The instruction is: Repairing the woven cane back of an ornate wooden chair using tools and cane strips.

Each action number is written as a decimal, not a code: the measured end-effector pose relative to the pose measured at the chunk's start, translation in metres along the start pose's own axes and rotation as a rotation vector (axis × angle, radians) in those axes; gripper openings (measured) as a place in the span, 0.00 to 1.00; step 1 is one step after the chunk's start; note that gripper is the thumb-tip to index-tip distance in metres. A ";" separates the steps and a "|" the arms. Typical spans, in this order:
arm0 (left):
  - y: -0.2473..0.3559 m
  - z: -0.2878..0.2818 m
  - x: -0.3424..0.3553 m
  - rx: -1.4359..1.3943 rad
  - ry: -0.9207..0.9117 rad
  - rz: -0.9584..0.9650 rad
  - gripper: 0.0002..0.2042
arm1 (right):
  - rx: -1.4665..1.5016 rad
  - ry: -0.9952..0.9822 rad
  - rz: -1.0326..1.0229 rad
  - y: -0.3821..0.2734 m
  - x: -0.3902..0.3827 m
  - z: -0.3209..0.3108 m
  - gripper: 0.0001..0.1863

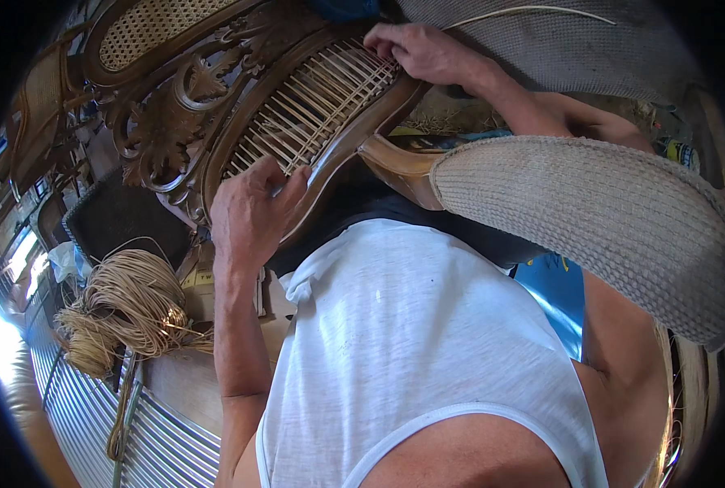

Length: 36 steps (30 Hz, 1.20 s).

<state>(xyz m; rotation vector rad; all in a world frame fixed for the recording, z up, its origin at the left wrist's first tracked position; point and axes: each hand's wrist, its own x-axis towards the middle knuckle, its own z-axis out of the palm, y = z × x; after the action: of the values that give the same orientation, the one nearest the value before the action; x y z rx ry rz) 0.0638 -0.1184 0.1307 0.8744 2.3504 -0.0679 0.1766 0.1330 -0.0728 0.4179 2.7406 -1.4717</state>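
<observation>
Across my lap lies a carved dark wood chair frame (330, 180) with an oval opening. Pale cane strands (314, 98) cross the opening from side to side, and a few run lengthwise along its near side, woven through them. My left hand (253, 203) is closed at the opening's lower left end, thumb against the frame; what its fingers pinch is hidden. At the upper right end my right hand (415, 53) has bent fingers pressed together on the cane ends. A loose cane strand (533, 9) arcs away to the right beyond that hand.
Coils of cane (135, 297) lie at the left above a corrugated metal sheet (175, 443). A woven-covered curved chair part (582, 211) extends over my right side. Another woven surface (541, 49) is at the far right. A caned oval panel (155, 32) stands at the far left.
</observation>
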 end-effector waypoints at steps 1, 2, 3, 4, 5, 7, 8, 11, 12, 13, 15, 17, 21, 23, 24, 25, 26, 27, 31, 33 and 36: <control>0.009 -0.006 0.002 -0.020 0.011 0.023 0.20 | -0.005 0.002 0.006 0.006 0.002 -0.003 0.17; 0.017 -0.012 0.004 -0.037 0.024 0.038 0.20 | 0.151 0.115 -0.023 0.008 0.006 -0.006 0.15; 0.024 -0.016 0.007 -0.036 0.023 0.040 0.20 | 0.306 0.229 -0.049 0.012 0.008 -0.009 0.15; 0.024 -0.019 0.009 -0.055 0.051 0.058 0.20 | 0.442 0.222 0.018 -0.014 0.009 -0.021 0.10; 0.028 -0.022 0.014 -0.075 0.077 0.092 0.21 | 0.444 0.221 0.018 -0.029 0.008 -0.024 0.10; 0.038 -0.027 0.025 -0.111 0.117 0.104 0.21 | 0.854 0.076 0.009 -0.044 0.006 -0.027 0.10; 0.043 -0.029 0.033 -0.156 0.156 0.133 0.21 | 0.732 -0.082 -0.078 -0.035 0.007 -0.022 0.21; 0.055 -0.035 0.055 -0.166 0.193 0.139 0.21 | 0.821 -0.270 -0.115 -0.040 -0.001 -0.026 0.25; 0.054 -0.033 0.062 -0.234 0.192 0.133 0.22 | 0.700 -0.275 -0.175 -0.041 -0.004 -0.030 0.22; 0.056 -0.032 0.068 -0.301 0.191 0.130 0.22 | 0.700 -0.270 -0.171 -0.036 -0.005 -0.033 0.22; 0.058 -0.024 0.080 -0.341 0.148 0.109 0.22 | 0.659 -0.205 -0.179 -0.026 -0.005 -0.040 0.15; 0.046 -0.009 0.095 -0.280 0.171 0.186 0.22 | 0.713 -0.194 -0.038 -0.030 0.003 -0.047 0.12; 0.028 0.024 0.124 -0.062 0.094 0.258 0.13 | 0.853 0.049 0.262 -0.033 0.002 -0.055 0.07; 0.020 0.042 0.133 -0.014 0.083 0.302 0.10 | 0.900 0.115 0.356 -0.042 -0.001 -0.060 0.06; 0.018 0.048 0.137 -0.003 0.095 0.340 0.10 | 1.078 0.183 0.262 -0.031 0.003 -0.052 0.06; 0.021 0.050 0.141 0.006 0.105 0.381 0.10 | 1.250 0.255 0.166 -0.026 0.007 -0.050 0.05; 0.024 0.052 0.145 0.065 0.090 0.365 0.10 | 1.047 0.324 0.180 -0.021 0.007 -0.049 0.06; 0.025 0.053 0.146 0.062 0.089 0.370 0.10 | 1.044 0.328 0.182 -0.016 0.007 -0.046 0.06; 0.028 0.052 0.144 0.078 0.073 0.297 0.10 | 0.375 0.547 0.098 -0.016 0.010 -0.034 0.08; 0.027 0.052 0.142 0.083 0.063 0.267 0.10 | 0.691 0.460 0.161 -0.019 0.011 -0.030 0.09; 0.026 0.051 0.139 0.086 0.019 0.248 0.11 | 1.090 0.292 0.137 -0.032 0.006 -0.042 0.07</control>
<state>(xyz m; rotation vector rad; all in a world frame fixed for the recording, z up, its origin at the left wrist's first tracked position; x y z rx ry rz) 0.0252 -0.0314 0.0146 1.2067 2.2512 -0.0592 0.1684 0.1519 -0.0245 0.8213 1.7008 -2.8976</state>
